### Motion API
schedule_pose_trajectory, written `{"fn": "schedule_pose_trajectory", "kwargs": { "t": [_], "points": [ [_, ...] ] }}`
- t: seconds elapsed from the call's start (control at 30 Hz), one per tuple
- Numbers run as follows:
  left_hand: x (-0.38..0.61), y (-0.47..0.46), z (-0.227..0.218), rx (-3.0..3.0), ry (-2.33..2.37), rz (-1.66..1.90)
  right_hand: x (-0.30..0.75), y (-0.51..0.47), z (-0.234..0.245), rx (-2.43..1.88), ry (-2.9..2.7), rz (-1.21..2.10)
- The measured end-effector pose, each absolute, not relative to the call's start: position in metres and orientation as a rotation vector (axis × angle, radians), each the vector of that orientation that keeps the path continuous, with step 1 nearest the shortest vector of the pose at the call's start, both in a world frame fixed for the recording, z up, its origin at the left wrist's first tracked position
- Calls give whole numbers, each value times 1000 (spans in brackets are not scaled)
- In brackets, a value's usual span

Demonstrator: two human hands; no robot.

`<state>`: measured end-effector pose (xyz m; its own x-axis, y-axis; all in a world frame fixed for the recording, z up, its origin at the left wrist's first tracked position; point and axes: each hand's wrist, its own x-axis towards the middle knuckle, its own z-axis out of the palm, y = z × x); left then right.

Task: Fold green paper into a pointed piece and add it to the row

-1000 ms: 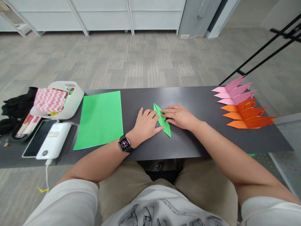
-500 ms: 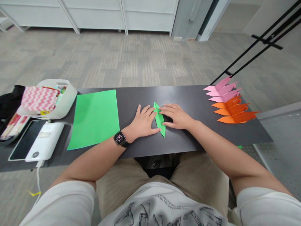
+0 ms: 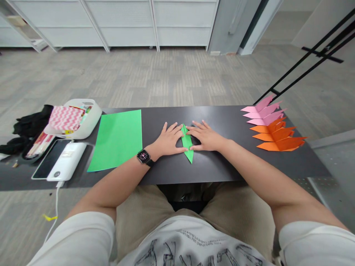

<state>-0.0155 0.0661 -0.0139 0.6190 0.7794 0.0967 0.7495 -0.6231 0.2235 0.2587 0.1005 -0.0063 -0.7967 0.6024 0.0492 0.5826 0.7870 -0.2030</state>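
Observation:
A narrow, pointed piece of folded green paper (image 3: 187,142) lies on the dark table in front of me. My left hand (image 3: 168,140) is spread flat at its left edge, thumb and fingertips touching the paper. From the other side, my right hand (image 3: 204,137) rests with fingers apart, its thumb and some fingertips on the right edge. Neither hand is closed round the paper. Left of my hands lies a stack of green paper sheets (image 3: 118,138).
Pink folded paper cranes (image 3: 262,111) and orange ones (image 3: 277,136) stand in a row at the right. At the left are a white basket (image 3: 93,120), a white power bank (image 3: 66,161) with a cable, a phone (image 3: 50,159) and black cloth (image 3: 31,122). The table's front edge is near my lap.
The camera view has shifted slightly, so the table's contents appear moved. Some fingers of my right hand have lifted and spread. The folded green paper stays between both hands.

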Motion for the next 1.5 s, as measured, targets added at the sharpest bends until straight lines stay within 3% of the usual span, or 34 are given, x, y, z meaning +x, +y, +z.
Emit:
{"fn": "schedule_pose_trajectory", "kwargs": {
  "t": [0.47,0.63,0.8,1.07,1.5],
  "points": [
    [-14,82,-8,2850,1195,197,260,119,-14,-830,-2900,248],
    [-15,62,-3,2811,1251,369,259,116,-13,-834,-2902,271],
    [-19,34,1,2868,891,403,259,115,-10,-828,-2900,305],
    [-19,41,-12,2919,759,446,267,101,-12,-810,-2760,337],
    [-18,40,-9,2699,1027,598,265,69,-11,-823,-2611,365]
  ]
}}
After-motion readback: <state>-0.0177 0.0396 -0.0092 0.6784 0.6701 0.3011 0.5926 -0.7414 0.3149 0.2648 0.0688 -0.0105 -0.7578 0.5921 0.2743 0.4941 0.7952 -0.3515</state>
